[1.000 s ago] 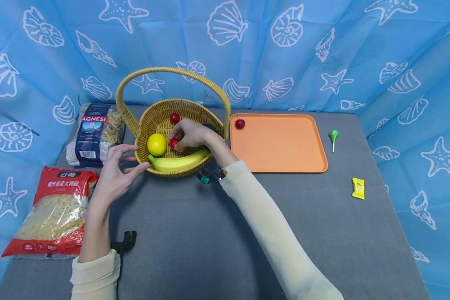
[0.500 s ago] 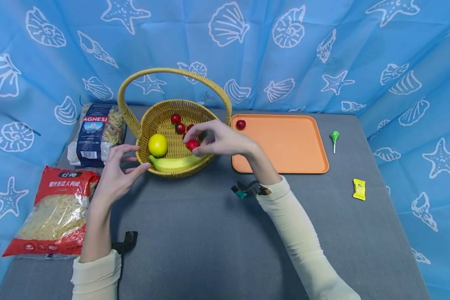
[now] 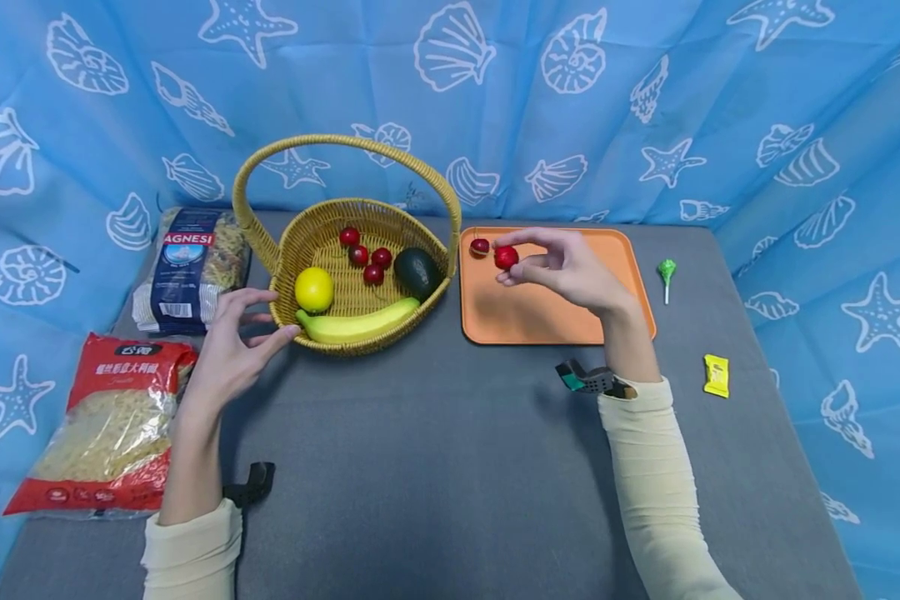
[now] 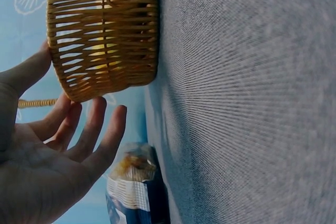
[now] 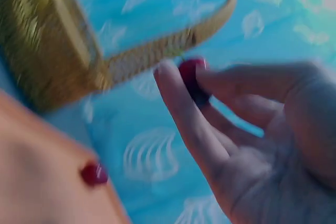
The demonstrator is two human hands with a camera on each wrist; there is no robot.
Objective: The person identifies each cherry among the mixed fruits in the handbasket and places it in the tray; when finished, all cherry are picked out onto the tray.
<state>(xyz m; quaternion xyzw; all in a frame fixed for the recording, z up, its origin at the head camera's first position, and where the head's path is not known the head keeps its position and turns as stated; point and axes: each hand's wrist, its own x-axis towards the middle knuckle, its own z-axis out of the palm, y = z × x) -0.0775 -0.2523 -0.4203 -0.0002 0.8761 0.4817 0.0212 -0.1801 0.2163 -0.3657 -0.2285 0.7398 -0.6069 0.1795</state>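
My right hand (image 3: 566, 265) pinches a red cherry (image 3: 506, 257) between thumb and fingers above the left part of the orange tray (image 3: 592, 312). Another dark red cherry (image 3: 479, 247) lies in the tray's upper left corner. To the left stands a wicker basket (image 3: 360, 347) with a tall handle. Inside it are several cherries (image 3: 373, 274), a yellow lemon-like fruit (image 3: 314, 289), a banana (image 3: 360, 324) and a dark green avocado (image 3: 417, 272). My left hand (image 3: 228, 350) holds the basket's left rim, thumb in front and fingers farther back, as the left wrist view also shows.
An Agnesi pasta bag (image 3: 187, 271) stands behind the left hand, and a red pasta bag (image 3: 112, 425) lies left of the left forearm. A green lollipop (image 3: 667, 271) and a yellow wrapped candy (image 3: 716, 376) lie right of the tray. Blue shell-print curtains (image 3: 450, 108) surround the grey table.
The right hand has lifted a cherry out of the basket and carried it right, over the tray. More cherries and the avocado now show. The left hand has stayed on the rim.
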